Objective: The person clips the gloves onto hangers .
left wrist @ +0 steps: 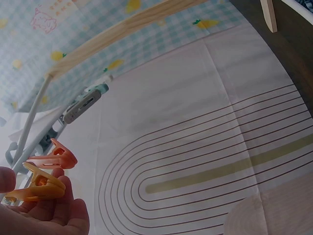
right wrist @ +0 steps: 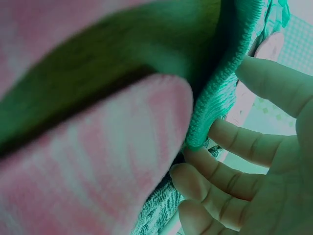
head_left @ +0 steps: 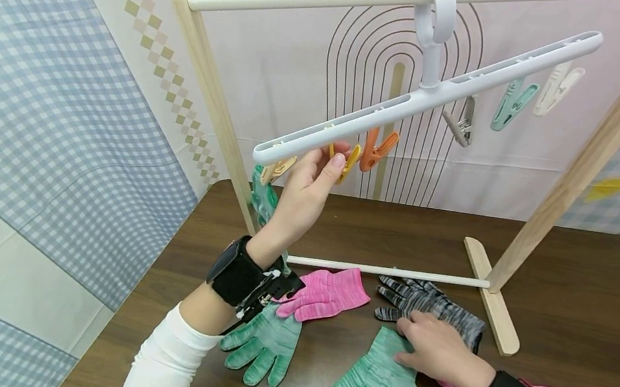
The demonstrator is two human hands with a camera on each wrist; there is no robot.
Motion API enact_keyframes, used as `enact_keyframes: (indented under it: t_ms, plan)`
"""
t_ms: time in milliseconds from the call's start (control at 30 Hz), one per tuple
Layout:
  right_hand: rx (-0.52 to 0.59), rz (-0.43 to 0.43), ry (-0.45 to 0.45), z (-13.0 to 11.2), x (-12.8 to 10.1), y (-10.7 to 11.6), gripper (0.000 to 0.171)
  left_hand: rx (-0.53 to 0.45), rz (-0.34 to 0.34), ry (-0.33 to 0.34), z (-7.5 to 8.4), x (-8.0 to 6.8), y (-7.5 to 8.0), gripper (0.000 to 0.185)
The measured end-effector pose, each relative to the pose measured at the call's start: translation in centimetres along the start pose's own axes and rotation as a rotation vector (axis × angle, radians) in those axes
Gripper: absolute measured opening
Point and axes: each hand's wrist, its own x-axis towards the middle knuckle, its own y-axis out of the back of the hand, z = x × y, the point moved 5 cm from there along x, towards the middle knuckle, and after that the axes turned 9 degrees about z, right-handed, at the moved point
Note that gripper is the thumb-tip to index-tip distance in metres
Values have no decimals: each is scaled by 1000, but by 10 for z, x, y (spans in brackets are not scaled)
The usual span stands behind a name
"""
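Note:
A white clip hanger (head_left: pixel 429 91) hangs tilted from the rack's bar. My left hand (head_left: pixel 311 184) is raised under its near half, thumb and fingers around a yellow clothespin (left wrist: pixel 39 188). Just beyond that hangs an orange clothespin (head_left: pixel 377 150). Low on the table, my right hand (head_left: pixel 437 347) touches the cuff of a green glove (head_left: pixel 381 386), thumb and fingers spread apart. A grey-black glove (head_left: pixel 436 305) lies behind that hand. In the right wrist view, the fingertips meet the green cuff (right wrist: pixel 210 112), and a pink glove (right wrist: pixel 112 156) fills the foreground.
Another green glove (head_left: pixel 266 345) and a pink glove (head_left: pixel 332 291) lie at the left. A green glove (head_left: pixel 264 195) hangs from a beige clothespin (head_left: pixel 278 168) at the hanger's left end. Grey, teal (head_left: pixel 512 106) and white clothespins hang at the right. Wooden rack legs (head_left: pixel 598 146) flank the hanger.

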Motion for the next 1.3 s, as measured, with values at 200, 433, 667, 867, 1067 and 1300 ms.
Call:
enact_keyframes:
  t_ms: [200, 433, 667, 867, 1067, 1300]
  plan:
    - [13, -29, -23, -1, 2, -1, 36, 2, 3, 3, 0, 0, 0, 30]
    - [29, -34, -21, -1, 2, -2, 34, 1, 9, 2, 0, 0, 0, 30]
    - [65, -28, 6, -1, 2, -3, 32, -8, 6, -1, 1, 0, -1, 31]
    - [78, 20, 58, -3, 1, -2, 23, -10, 11, 3, 1, 0, -1, 31]
    - [72, 74, 99, -6, 1, 3, 22, -12, 11, 3, 1, 0, -1, 32]
    - [69, 100, 112, -10, 3, 12, 13, -3, 17, 7, 0, 0, 0, 31]
